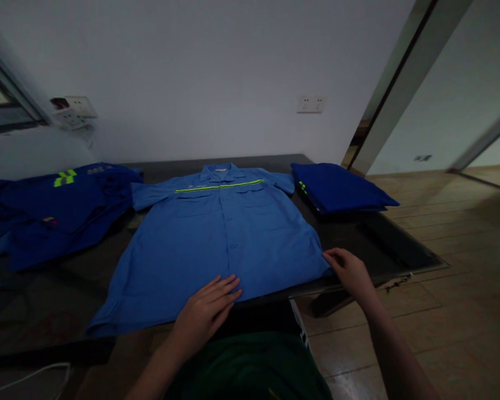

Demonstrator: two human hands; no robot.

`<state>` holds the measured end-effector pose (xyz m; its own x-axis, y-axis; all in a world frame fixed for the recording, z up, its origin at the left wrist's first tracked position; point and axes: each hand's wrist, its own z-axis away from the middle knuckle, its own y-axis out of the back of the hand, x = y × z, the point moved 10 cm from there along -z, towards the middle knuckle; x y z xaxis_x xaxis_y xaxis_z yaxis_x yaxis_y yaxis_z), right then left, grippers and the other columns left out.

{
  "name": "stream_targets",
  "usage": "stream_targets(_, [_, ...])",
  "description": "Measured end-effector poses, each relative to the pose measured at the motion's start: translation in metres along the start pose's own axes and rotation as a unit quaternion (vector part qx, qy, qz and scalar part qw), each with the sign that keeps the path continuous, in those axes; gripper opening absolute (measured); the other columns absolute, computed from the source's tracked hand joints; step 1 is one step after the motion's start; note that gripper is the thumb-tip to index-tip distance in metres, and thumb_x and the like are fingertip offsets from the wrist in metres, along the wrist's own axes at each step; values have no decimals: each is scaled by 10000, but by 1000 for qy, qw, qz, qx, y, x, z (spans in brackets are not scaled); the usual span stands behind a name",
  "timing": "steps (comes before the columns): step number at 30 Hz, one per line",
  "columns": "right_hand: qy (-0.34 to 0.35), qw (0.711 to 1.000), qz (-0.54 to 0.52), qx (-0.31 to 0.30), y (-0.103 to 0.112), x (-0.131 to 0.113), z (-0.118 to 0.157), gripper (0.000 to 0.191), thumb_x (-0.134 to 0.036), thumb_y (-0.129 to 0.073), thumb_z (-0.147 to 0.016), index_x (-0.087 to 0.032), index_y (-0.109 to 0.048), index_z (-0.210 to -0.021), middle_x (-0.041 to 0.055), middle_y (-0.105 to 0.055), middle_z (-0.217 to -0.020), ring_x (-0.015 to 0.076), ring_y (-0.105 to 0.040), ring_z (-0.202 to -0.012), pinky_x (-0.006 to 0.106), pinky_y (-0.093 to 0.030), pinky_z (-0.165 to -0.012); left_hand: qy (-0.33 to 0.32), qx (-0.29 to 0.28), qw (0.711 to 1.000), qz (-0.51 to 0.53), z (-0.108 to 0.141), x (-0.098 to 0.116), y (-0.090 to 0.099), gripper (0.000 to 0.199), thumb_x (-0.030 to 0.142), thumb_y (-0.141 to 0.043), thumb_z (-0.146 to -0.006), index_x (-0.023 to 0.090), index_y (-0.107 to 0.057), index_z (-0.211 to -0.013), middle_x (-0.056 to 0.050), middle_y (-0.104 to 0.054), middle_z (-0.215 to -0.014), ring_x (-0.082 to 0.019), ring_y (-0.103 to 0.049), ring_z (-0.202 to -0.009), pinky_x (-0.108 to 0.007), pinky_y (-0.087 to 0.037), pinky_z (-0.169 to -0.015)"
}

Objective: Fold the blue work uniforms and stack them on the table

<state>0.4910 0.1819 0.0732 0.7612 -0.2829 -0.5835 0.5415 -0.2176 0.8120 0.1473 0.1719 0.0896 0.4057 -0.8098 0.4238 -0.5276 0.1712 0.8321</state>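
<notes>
A light blue short-sleeved work shirt (191, 239) lies spread front side up, its collar towards the wall and a yellow-green stripe across the chest. Flat on its lower hem, near the button placket, rests my left hand (208, 305) with the fingers stretched out. My right hand (350, 272) pinches the hem's right corner between thumb and fingers. Both hands are at the table's near edge.
The dark table (383, 239) carries a loose heap of dark blue clothing (79, 205) on the left. Folded dark blue garments (341, 186) are stacked at the right. A wall with a socket (311, 104) stands behind.
</notes>
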Motion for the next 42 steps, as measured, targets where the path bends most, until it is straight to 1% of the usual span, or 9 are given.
stream_targets(8, [6, 999, 43, -7, 0, 0, 2, 275, -448, -523, -754, -194, -628, -781, 31, -566, -656, 199, -542, -643, 302, -394, -617, -10, 5, 1000, -10, 3, 0, 1, 355, 139, -476, -927, 233, -589, -1251, -32, -600, -1300, -163, -538, -1231, -397, -457, -1057])
stream_targets(16, [40, 995, 88, 9, -5, -1, 3, 219, -403, -505, -789, -202, -585, -824, 6, -502, -644, 183, -511, -605, 291, -376, -574, -5, 50, 999, 17, 1, 1, 8, 274, 172, -475, -949, 223, -631, -1168, -27, -668, -1197, -148, -589, -1169, -353, -486, -1022])
stream_targets(22, [98, 992, 74, 28, -7, -12, 2, 359, -325, -467, -809, -169, -594, -1107, 81, -596, -863, 233, -573, -813, 355, -461, -749, 7, 107, 994, 14, 3, 1, 22, 258, 132, -494, -932, 218, -631, -1133, -30, -705, -1107, -156, -626, -1104, -346, -517, -956])
stream_targets(25, [125, 988, 82, 22, -13, -19, 2, 378, -284, -446, -814, -182, -616, -1136, 115, -617, -1024, 260, -568, -945, 405, -450, -871, 9, 126, 992, -3, 3, 4, 26, 247, 114, -491, -926, 211, -633, -1104, -28, -717, -1056, -156, -653, -1033, -352, -524, -929])
stream_targets(28, [126, 988, 91, 5, -17, -21, 1, 352, -270, -454, -808, -200, -663, -1083, 118, -626, -1071, 274, -563, -973, 431, -445, -902, 25, 104, 994, -16, 2, 6, 25, 230, 142, -482, -929, 228, -650, -1059, -22, -718, -1024, -166, -663, -988, -373, -523, -930])
stream_targets(32, [108, 993, 51, -11, -12, -14, -8, 321, -330, -491, -826, -217, -678, -1061, 101, -653, -1066, 265, -590, -984, 409, -463, -896, 66, -7, 998, 1, -12, 1, 26, 173, 262, -511, -919, 262, -662, -1004, -17, -710, -1020, -191, -660, -970, -343, -552, -852])
stream_targets(34, [83, 996, 34, 0, -4, -6, -22, 315, -360, -496, -842, -209, -676, -1053, 98, -670, -1053, 258, -611, -977, 398, -471, -889, 105, -33, 994, 16, -31, -14, 39, 190, 310, -492, -930, 259, -661, -1001, -13, -711, -1001, -188, -664, -933, -324, -549, -824])
stream_targets(37, [35, 999, 33, -10, -2, 2, -57, 246, -321, -531, -827, -179, -698, -938, 110, -696, -1002, 269, -631, -963, 406, -470, -894, 211, -50, 976, 4, -70, -64, 55, 241, 335, -457, -941, 234, -672, -977, -20, -714, -957, -188, -672, -860, -303, -534, -774])
stream_targets(42, [-88, 976, -132, -151, -41, 2, -106, 209, -219, -566, -820, -135, -657, -988, 91, -703, -860, 190, -653, -750, 299, -526, -661, 383, -131, 909, -102, -118, -166, 26, 372, 345, -503, -911, 158, -552, -1229, -144, -684, -1070, -272, -651, -1006, -344, -498, -831])
